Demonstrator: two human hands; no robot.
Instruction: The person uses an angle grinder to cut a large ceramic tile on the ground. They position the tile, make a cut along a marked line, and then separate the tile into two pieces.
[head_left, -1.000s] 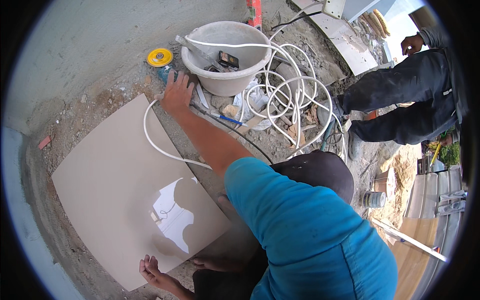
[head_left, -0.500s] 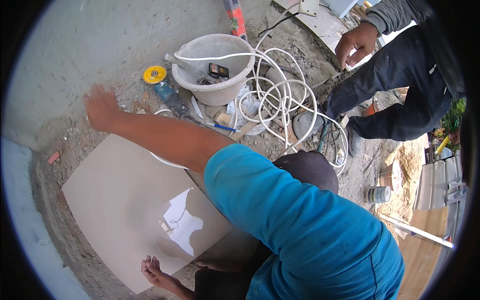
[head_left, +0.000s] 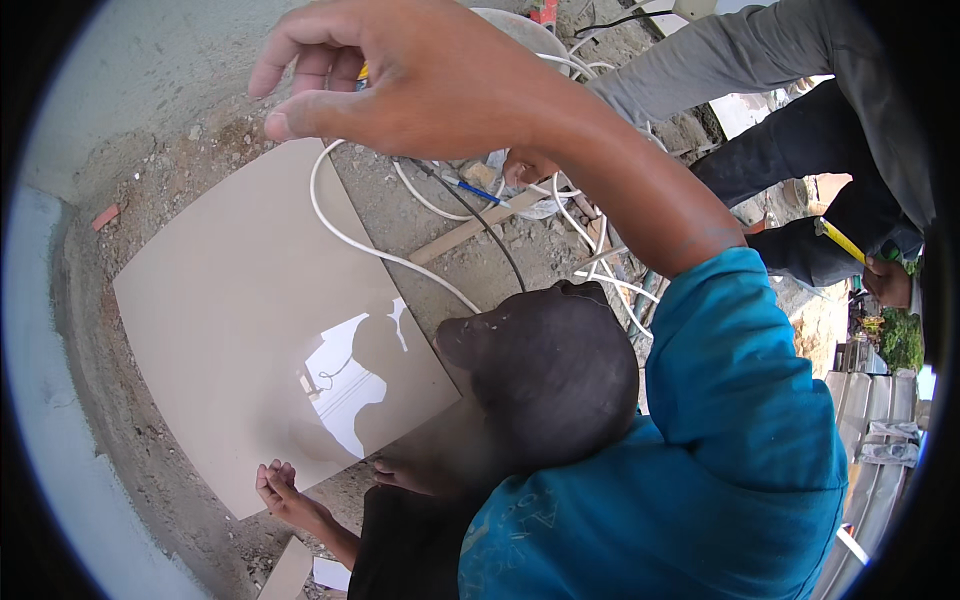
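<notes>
A large beige glossy tile (head_left: 240, 300) lies in front of me, reflecting light. My right hand (head_left: 400, 85) is raised above its far end, thumb apart from loosely bent fingers, with nothing visible in it. Close to the near corner of the tile is my left hand (head_left: 280, 485), loosely curled with fingers apart and seemingly holding nothing. A white cable (head_left: 350, 240) crosses the tile's right edge. Behind my raised hand only a sliver of a yellow disc (head_left: 362, 74) shows. Beneath my forearm, a co-worker's hand (head_left: 527, 166) is partly hidden near a wooden strip (head_left: 470, 228).
A wall (head_left: 110, 130) rises on the left. At the top, a bucket (head_left: 515, 28) is mostly covered by my arm. A blue pen-like tool (head_left: 480, 192) lies among cables. At right, another hand (head_left: 888, 282) holds a yellow tool (head_left: 840, 238). A brick fragment (head_left: 105, 217) lies near the wall.
My right hand has come up from the ground by the wall and moved right. The co-worker's grey-sleeved arm has reached down toward the cables. My left hand stays near the tile's corner.
</notes>
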